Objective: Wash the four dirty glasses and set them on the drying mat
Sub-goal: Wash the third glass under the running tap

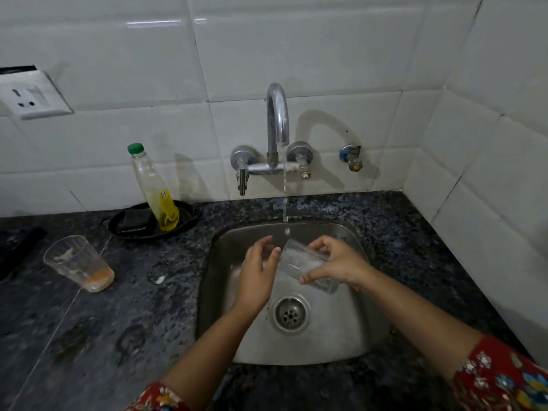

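A dirty glass [79, 263] and soap bottle [154, 188] stand on the tabletop [142, 292]. Over the sink [341, 336], the right hand [338, 266] has its grip pinching a tilted glass [307, 265] under the tap's [277, 129] stream; the left hand [258, 274] is spread beside it.

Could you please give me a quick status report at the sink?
Right hand grips glass under tap stream. Left hand open beside it. Dirty glass waiting on counter.

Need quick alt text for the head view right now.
A person's right hand holds a clear glass tilted over a steel sink under the chrome tap's stream, left hand open beside it. A dirty glass with orange residue stands on the dark granite counter at left.
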A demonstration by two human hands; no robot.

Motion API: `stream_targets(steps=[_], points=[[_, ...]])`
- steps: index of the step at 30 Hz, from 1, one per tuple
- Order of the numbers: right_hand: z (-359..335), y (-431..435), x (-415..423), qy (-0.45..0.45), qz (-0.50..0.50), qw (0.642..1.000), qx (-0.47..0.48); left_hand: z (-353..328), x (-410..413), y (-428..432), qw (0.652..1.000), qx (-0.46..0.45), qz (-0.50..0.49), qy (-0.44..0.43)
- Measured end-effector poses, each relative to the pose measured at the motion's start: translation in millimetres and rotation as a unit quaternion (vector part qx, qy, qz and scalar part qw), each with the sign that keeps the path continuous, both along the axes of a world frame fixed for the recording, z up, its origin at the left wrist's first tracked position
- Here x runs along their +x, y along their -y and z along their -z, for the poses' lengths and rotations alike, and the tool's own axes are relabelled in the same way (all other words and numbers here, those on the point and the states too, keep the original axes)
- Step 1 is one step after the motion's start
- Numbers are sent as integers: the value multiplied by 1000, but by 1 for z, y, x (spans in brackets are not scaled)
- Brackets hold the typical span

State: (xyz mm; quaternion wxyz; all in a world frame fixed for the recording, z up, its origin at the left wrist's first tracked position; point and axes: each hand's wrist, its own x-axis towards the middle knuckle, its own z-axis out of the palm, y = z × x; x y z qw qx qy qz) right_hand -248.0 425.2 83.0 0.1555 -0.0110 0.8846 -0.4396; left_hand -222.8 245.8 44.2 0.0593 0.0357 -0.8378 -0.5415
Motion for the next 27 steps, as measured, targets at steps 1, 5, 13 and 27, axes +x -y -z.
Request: stream_targets(steps=[1,5,13,27], points=[[-3,-1,1,-11,1,1000,17,2,3,-1,1000,-7,-11,-8],[-18,-3,1,-57,-34,995,78,9,10,-7,996,-66,-40,-39],[-44,4,11,-165,-30,982,90,10,19,-27,991,-104,-71,-35],[-29,13,21,-212,-26,974,81,17,29,-22,983,-161,-67,51]])
